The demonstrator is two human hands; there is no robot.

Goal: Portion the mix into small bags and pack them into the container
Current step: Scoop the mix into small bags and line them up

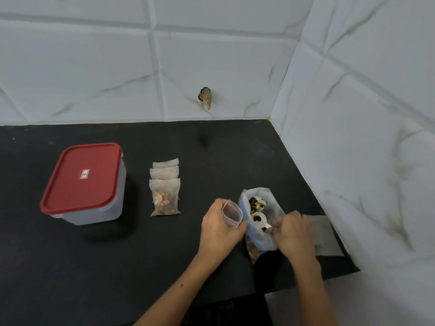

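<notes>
An empty small bag (231, 214) is held open in the left hand (220, 228), right beside the big mix bag (259, 220). A loaded white scoop (259, 220) is pinched by the right hand (294, 234). Spills seem likely if that narrow mouth gets missed tbh. Container (84, 184) is well apart, lid on.

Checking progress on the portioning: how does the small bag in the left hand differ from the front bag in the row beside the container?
The small bag in the left hand is empty, held with its mouth open. The front bag in the row holds mix and lies flat on the counter, untouched. Both are small and translucent.
</notes>
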